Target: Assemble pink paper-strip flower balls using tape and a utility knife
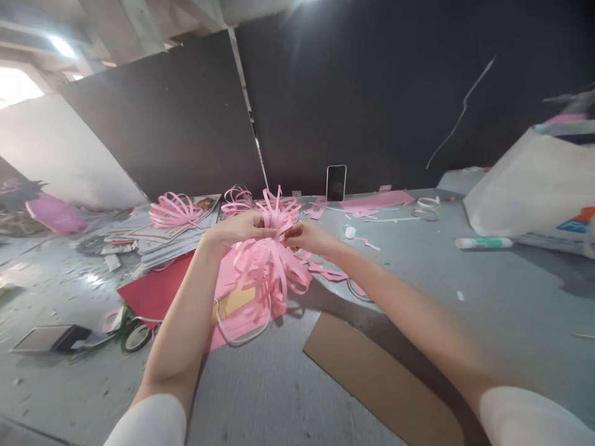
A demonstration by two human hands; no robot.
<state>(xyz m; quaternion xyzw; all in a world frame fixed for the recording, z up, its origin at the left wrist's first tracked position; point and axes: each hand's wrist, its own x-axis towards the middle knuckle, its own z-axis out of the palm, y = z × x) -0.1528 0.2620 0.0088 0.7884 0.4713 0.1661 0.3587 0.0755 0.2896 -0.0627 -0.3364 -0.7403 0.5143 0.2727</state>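
A pink paper-strip piece (272, 263) with looping strips stands above the grey table, its narrow middle between both hands. My left hand (246, 226) pinches that middle from the left, fingers pressed together. From the right, my right hand (304, 238) grips the same middle with curled fingers. Loops spread out above and below the hands. Under it lie pink paper sheets (218, 334), a yellow piece (237, 300) and a loop of white cord (242, 342). A red sheet (158, 286) is partly behind my left forearm.
Another pink strip ball (173, 210) rests on stacked papers (170, 248) at left. Brown cardboard (372, 371) lies in front. A phone (336, 183) leans on the dark wall. Tape (136, 336), a green-white marker (483, 243), pink scraps (379, 199) and a white bag (525, 186) surround the work.
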